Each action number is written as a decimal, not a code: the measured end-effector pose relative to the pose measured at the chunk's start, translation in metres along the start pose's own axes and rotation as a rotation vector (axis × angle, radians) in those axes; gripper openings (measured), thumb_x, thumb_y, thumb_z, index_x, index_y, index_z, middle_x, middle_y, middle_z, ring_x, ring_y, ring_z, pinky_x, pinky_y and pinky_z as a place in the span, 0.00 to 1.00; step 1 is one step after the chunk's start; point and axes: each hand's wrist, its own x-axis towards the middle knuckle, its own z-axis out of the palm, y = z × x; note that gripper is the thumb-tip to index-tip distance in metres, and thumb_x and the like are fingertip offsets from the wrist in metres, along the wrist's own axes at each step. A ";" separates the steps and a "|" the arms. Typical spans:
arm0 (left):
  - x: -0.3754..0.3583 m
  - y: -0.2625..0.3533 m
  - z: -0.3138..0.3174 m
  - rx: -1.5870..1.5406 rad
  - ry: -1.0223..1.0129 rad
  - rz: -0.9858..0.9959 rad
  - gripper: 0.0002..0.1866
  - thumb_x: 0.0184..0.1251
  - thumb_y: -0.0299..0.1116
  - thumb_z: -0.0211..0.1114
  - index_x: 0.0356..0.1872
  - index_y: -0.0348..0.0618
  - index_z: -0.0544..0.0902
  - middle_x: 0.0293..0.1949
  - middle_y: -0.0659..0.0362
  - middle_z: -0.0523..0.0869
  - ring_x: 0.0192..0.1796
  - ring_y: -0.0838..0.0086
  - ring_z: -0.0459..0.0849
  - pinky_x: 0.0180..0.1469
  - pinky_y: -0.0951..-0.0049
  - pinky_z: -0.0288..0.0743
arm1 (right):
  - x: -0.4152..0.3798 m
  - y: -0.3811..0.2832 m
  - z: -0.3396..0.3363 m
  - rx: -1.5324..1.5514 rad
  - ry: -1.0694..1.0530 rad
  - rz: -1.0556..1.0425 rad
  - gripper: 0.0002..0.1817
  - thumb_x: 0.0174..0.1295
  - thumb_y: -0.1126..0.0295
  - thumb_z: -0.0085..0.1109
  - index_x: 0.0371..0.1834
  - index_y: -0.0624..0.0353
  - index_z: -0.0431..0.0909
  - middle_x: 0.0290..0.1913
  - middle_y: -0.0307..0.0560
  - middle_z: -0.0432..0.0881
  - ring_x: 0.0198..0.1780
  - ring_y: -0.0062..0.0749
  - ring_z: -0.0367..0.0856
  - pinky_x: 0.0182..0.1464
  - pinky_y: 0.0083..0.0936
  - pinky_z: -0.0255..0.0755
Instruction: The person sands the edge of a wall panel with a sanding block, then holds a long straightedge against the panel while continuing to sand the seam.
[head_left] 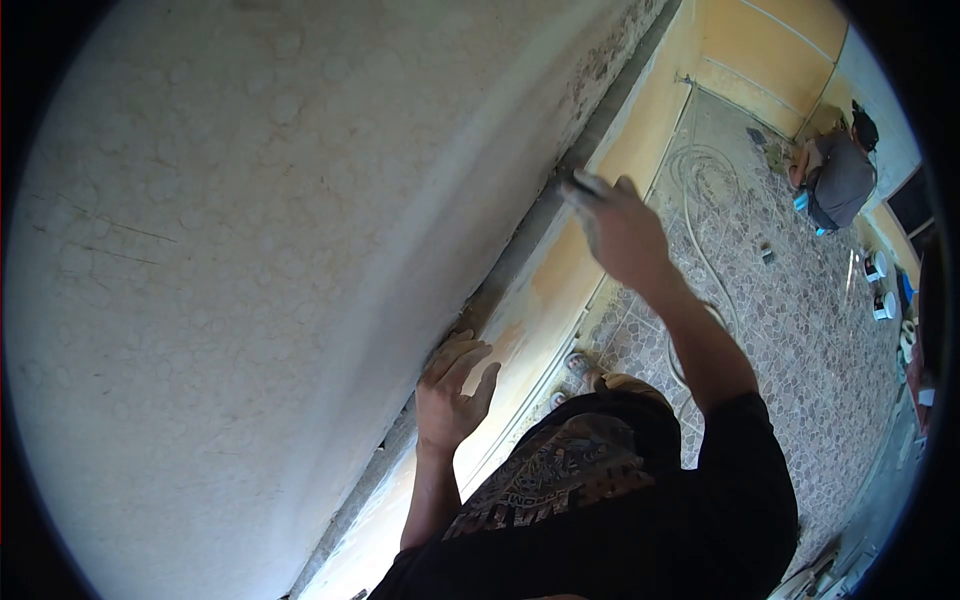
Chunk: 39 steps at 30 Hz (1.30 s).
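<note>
A narrow grey ledge (520, 250) runs diagonally between the pale, stained wall surface (250, 220) and the yellow lower wall (545, 285). My right hand (622, 232) is closed around a small dark tool (577, 187), which is at the ledge; its exact kind is hidden by my fingers and blur. Lower down the ledge, my left hand (452, 393) rests its fingertips on the edge, with the thumb held apart. It holds nothing that I can see. Pale dust coats the fingers of both hands.
A hose (692, 215) trails over the patterned stone floor (790, 370) beside the wall. Another person (843, 175) crouches at the far right by the opposite wall. White buckets (884, 305) stand near that side. My feet (577, 364) are close to the wall base.
</note>
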 end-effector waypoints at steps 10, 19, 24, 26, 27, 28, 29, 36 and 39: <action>0.004 -0.001 0.001 -0.008 0.019 0.020 0.12 0.60 0.28 0.82 0.45 0.41 0.93 0.48 0.52 0.95 0.60 0.54 0.92 0.64 0.56 0.84 | -0.004 -0.006 0.002 0.005 0.002 -0.035 0.29 0.68 0.72 0.61 0.75 0.49 0.79 0.75 0.43 0.79 0.58 0.53 0.83 0.50 0.41 0.89; 0.004 0.001 -0.001 0.014 0.015 0.007 0.12 0.60 0.28 0.82 0.45 0.41 0.93 0.48 0.52 0.95 0.60 0.54 0.92 0.64 0.56 0.84 | 0.002 -0.004 -0.007 -0.002 0.124 -0.048 0.33 0.67 0.73 0.60 0.78 0.48 0.75 0.73 0.46 0.81 0.56 0.50 0.84 0.49 0.41 0.88; 0.006 0.000 -0.001 0.009 0.010 0.018 0.12 0.60 0.28 0.82 0.45 0.42 0.93 0.48 0.52 0.95 0.60 0.55 0.92 0.64 0.57 0.84 | -0.050 -0.076 0.007 0.057 -0.133 -0.326 0.32 0.68 0.73 0.59 0.78 0.54 0.76 0.79 0.48 0.77 0.63 0.62 0.82 0.46 0.46 0.89; 0.005 0.000 -0.001 0.028 0.001 0.009 0.12 0.60 0.28 0.82 0.45 0.42 0.93 0.48 0.52 0.95 0.60 0.55 0.92 0.64 0.57 0.84 | -0.058 -0.087 -0.005 0.182 -0.163 -0.305 0.31 0.67 0.70 0.62 0.76 0.54 0.78 0.76 0.46 0.79 0.61 0.59 0.82 0.47 0.44 0.89; 0.005 -0.001 -0.001 0.014 0.004 0.009 0.13 0.60 0.28 0.83 0.45 0.42 0.93 0.49 0.52 0.95 0.61 0.55 0.92 0.64 0.57 0.84 | -0.054 -0.077 -0.006 0.226 -0.170 -0.280 0.30 0.67 0.69 0.64 0.75 0.54 0.80 0.76 0.46 0.79 0.61 0.58 0.82 0.46 0.44 0.89; 0.005 -0.001 0.000 -0.002 0.009 0.008 0.13 0.60 0.29 0.83 0.46 0.42 0.93 0.49 0.52 0.95 0.61 0.55 0.92 0.65 0.57 0.84 | -0.045 -0.067 -0.012 0.192 -0.166 -0.138 0.30 0.67 0.70 0.64 0.74 0.54 0.80 0.76 0.46 0.79 0.60 0.58 0.82 0.45 0.44 0.89; 0.005 -0.001 -0.001 -0.003 0.008 -0.002 0.13 0.60 0.29 0.83 0.46 0.42 0.93 0.49 0.52 0.95 0.61 0.55 0.92 0.65 0.57 0.84 | -0.034 -0.054 -0.016 0.156 -0.161 0.002 0.29 0.66 0.70 0.64 0.74 0.54 0.80 0.76 0.46 0.79 0.60 0.58 0.82 0.45 0.45 0.89; 0.006 0.000 -0.001 0.038 0.006 0.039 0.13 0.63 0.31 0.81 0.48 0.43 0.92 0.49 0.54 0.94 0.61 0.57 0.92 0.64 0.58 0.86 | -0.065 -0.107 -0.001 0.187 -0.121 -0.354 0.28 0.68 0.71 0.60 0.74 0.55 0.80 0.77 0.53 0.78 0.63 0.63 0.83 0.46 0.44 0.87; 0.007 -0.003 -0.001 0.035 0.006 0.051 0.13 0.63 0.30 0.81 0.48 0.43 0.92 0.50 0.53 0.94 0.61 0.56 0.91 0.64 0.58 0.86 | -0.045 -0.078 -0.005 0.095 -0.175 -0.106 0.27 0.68 0.69 0.62 0.72 0.54 0.82 0.73 0.49 0.81 0.58 0.55 0.84 0.46 0.43 0.87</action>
